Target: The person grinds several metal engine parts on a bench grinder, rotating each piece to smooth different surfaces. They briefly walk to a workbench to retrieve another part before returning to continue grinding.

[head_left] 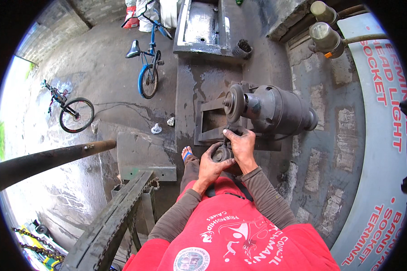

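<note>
In front of my body I hold a dark, round metal part with a narrow stem (220, 156); its exact kind does not show. My left hand (209, 168) is wrapped round the disc-like end. My right hand (243, 147) closes on the stem side, with the thumb along its upper end. Just beyond my fingers is the grinding wheel (233, 103) of a large grey motor (280, 110). The part is close to the wheel's lower edge; whether they touch I cannot tell. Under the wheel lies a rusty metal frame (215, 121).
A metal basin (203, 47) stands at the far end, beside a small pot (243, 49). A blue bicycle (150, 58) and another bicycle (70, 108) are at left. Nearer are a slanting pipe (54, 160) and a steel beam (108, 221). A printed sign board (380, 135) borders the right.
</note>
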`<state>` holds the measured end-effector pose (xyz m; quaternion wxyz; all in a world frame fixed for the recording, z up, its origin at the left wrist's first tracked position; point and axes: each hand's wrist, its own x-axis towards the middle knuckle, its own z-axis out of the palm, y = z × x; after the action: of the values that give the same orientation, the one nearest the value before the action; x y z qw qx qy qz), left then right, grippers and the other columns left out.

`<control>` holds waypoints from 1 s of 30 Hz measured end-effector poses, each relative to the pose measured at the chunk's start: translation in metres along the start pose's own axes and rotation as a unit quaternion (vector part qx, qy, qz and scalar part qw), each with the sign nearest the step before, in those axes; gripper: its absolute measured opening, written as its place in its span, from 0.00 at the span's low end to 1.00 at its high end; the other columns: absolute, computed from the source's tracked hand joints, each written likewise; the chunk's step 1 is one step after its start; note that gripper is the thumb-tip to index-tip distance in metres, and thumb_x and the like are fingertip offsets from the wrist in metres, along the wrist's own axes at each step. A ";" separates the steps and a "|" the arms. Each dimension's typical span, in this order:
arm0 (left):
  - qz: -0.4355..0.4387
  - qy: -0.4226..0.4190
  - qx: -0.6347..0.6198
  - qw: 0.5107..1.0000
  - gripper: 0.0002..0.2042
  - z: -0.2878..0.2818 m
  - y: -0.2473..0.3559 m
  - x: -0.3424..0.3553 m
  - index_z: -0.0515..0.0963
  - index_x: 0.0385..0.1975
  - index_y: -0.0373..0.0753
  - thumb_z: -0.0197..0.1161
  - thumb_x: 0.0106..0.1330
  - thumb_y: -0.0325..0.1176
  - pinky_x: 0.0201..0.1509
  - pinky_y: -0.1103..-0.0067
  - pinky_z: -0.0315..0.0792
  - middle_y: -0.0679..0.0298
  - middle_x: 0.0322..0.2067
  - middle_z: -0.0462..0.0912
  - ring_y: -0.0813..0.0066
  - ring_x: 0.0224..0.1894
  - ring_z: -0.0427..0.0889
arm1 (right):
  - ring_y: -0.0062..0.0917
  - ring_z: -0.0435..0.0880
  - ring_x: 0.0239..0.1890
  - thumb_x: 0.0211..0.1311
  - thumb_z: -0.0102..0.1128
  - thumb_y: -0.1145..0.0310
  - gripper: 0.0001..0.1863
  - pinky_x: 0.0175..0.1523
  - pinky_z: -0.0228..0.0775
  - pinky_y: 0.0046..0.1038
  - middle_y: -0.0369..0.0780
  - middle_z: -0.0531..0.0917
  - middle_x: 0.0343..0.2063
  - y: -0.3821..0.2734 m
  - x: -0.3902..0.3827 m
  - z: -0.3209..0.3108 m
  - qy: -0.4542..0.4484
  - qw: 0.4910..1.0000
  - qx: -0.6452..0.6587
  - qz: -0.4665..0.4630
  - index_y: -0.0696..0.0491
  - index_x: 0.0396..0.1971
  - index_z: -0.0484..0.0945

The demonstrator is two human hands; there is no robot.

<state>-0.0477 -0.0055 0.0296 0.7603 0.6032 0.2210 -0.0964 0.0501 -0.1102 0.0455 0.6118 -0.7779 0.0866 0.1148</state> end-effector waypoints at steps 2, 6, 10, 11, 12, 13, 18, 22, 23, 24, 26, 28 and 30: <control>-0.018 -0.013 -0.016 1.000 0.39 0.001 -0.001 0.000 0.74 0.60 0.27 0.83 0.48 0.37 0.62 0.74 0.74 0.54 0.51 0.84 0.70 0.53 0.81 | 0.17 0.81 0.29 0.56 0.71 0.79 0.06 0.37 0.75 0.23 0.35 0.88 0.29 0.001 0.000 -0.001 -0.004 1.000 -0.018 -0.007 0.63 0.34 0.87; 0.015 0.004 0.010 1.000 0.37 0.002 -0.004 0.001 0.75 0.58 0.27 0.83 0.48 0.38 0.61 0.74 0.74 0.55 0.49 0.84 0.69 0.52 0.82 | 0.16 0.81 0.28 0.56 0.71 0.79 0.06 0.37 0.74 0.24 0.34 0.87 0.27 0.004 0.005 -0.002 -0.008 0.997 -0.072 -0.007 0.63 0.33 0.87; 0.005 -0.014 -0.017 1.000 0.41 0.001 -0.004 0.005 0.74 0.62 0.28 0.83 0.49 0.43 0.61 0.74 0.73 0.52 0.52 0.83 0.67 0.54 0.80 | 0.18 0.82 0.28 0.56 0.72 0.78 0.06 0.37 0.74 0.25 0.35 0.88 0.28 0.006 0.010 0.000 -0.001 0.998 -0.054 -0.015 0.63 0.33 0.87; 0.005 -0.017 -0.020 1.000 0.41 0.001 -0.004 0.007 0.74 0.62 0.28 0.83 0.49 0.43 0.61 0.74 0.73 0.52 0.52 0.83 0.67 0.54 0.80 | 0.19 0.82 0.29 0.56 0.72 0.77 0.06 0.38 0.75 0.26 0.36 0.89 0.28 0.006 0.012 -0.001 -0.001 0.999 -0.046 -0.016 0.63 0.33 0.87; 0.005 -0.016 -0.016 1.000 0.41 0.001 -0.004 0.008 0.74 0.62 0.28 0.82 0.49 0.43 0.61 0.74 0.73 0.51 0.52 0.83 0.67 0.54 0.81 | 0.20 0.83 0.30 0.56 0.73 0.77 0.07 0.39 0.76 0.27 0.37 0.89 0.29 0.006 0.013 -0.001 0.000 0.999 -0.038 -0.018 0.62 0.34 0.87; 0.006 -0.014 -0.019 1.000 0.41 0.001 -0.003 0.009 0.74 0.62 0.27 0.82 0.49 0.43 0.61 0.74 0.73 0.51 0.52 0.83 0.66 0.54 0.81 | 0.19 0.82 0.30 0.57 0.72 0.77 0.08 0.39 0.75 0.27 0.35 0.89 0.31 0.005 0.014 -0.002 -0.010 1.000 -0.012 -0.013 0.63 0.36 0.87; 0.010 0.002 -0.020 1.000 0.41 0.003 0.003 0.012 0.75 0.61 0.28 0.82 0.48 0.44 0.61 0.73 0.72 0.51 0.51 0.84 0.66 0.53 0.81 | 0.18 0.81 0.30 0.59 0.70 0.78 0.07 0.39 0.75 0.26 0.35 0.88 0.31 0.001 0.012 -0.004 -0.007 1.000 0.013 0.002 0.62 0.37 0.87; 0.010 0.011 -0.005 1.000 0.39 0.000 0.010 0.012 0.77 0.59 0.30 0.82 0.48 0.45 0.62 0.73 0.71 0.52 0.49 0.85 0.67 0.52 0.82 | 0.18 0.81 0.30 0.61 0.69 0.78 0.06 0.39 0.75 0.26 0.34 0.88 0.30 0.002 0.007 -0.002 -0.009 0.999 0.047 0.010 0.62 0.37 0.87; 0.016 0.010 -0.024 1.000 0.39 -0.001 0.012 0.012 0.78 0.59 0.30 0.82 0.47 0.46 0.62 0.72 0.71 0.52 0.49 0.85 0.66 0.52 0.82 | 0.18 0.81 0.30 0.60 0.70 0.78 0.07 0.38 0.75 0.25 0.35 0.88 0.31 0.002 0.006 -0.001 -0.009 0.998 0.061 0.011 0.62 0.37 0.87; 0.015 0.012 -0.022 1.000 0.39 -0.002 0.013 0.011 0.78 0.58 0.31 0.81 0.47 0.48 0.62 0.72 0.70 0.51 0.48 0.86 0.66 0.51 0.82 | 0.18 0.81 0.30 0.60 0.70 0.78 0.07 0.38 0.75 0.24 0.35 0.88 0.31 0.003 0.005 0.000 -0.009 0.997 0.069 0.017 0.63 0.37 0.87; 0.014 0.021 -0.026 0.999 0.39 -0.003 0.014 0.008 0.80 0.57 0.32 0.81 0.47 0.50 0.62 0.70 0.69 0.50 0.47 0.86 0.64 0.50 0.83 | 0.18 0.81 0.30 0.59 0.70 0.79 0.07 0.38 0.75 0.24 0.35 0.87 0.31 0.005 0.002 0.000 -0.017 0.998 0.054 0.018 0.63 0.38 0.87; 0.016 0.037 -0.013 0.999 0.39 -0.002 0.013 0.004 0.81 0.56 0.33 0.81 0.46 0.53 0.62 0.69 0.68 0.49 0.47 0.86 0.61 0.50 0.83 | 0.17 0.81 0.30 0.60 0.69 0.78 0.07 0.38 0.75 0.25 0.33 0.87 0.32 0.007 0.000 0.000 -0.033 0.999 0.006 -0.002 0.61 0.39 0.87; 0.030 0.034 -0.036 0.998 0.40 -0.003 0.012 0.000 0.81 0.56 0.33 0.81 0.45 0.54 0.62 0.68 0.69 0.48 0.46 0.85 0.59 0.50 0.83 | 0.17 0.81 0.30 0.60 0.70 0.78 0.08 0.38 0.75 0.24 0.33 0.87 0.32 0.009 -0.003 -0.001 -0.046 0.999 0.023 0.018 0.61 0.39 0.87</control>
<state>-0.0431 0.0004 0.0393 0.7764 0.5843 0.2319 -0.0452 0.0452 -0.1134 0.0379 0.6308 -0.7557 0.0755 0.1592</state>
